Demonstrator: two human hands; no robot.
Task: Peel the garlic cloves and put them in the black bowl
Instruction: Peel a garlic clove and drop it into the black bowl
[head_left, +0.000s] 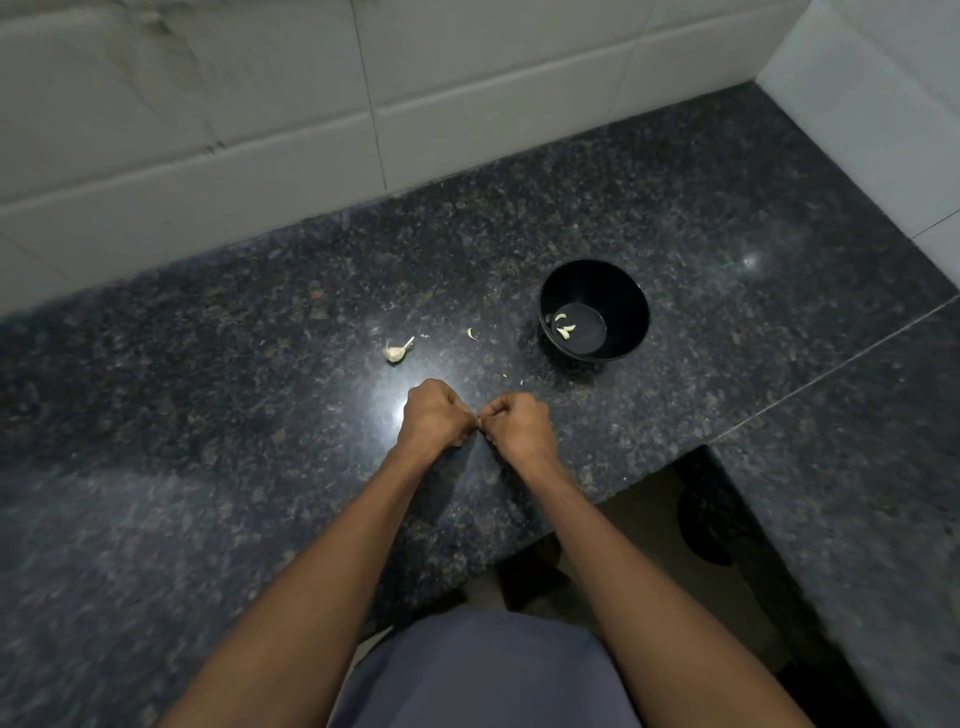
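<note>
Mid-task: peeled cloves (565, 325) in bowl (631, 291); left hand (435, 413) and right hand (518, 423) pinch a barely visible clove at centre; garlic (396, 352) left of bowl remains.

Dim, overhead glare — countertop (395, 410), warped edges

Black bowl (594, 310), round, upright on the counter, holds a few pale peeled cloves (564, 326) at its bottom left. Partial garlic head with stem (396, 352) lies well left of the bowl; small clove or skin scrap (472, 334) lies between them.
</note>
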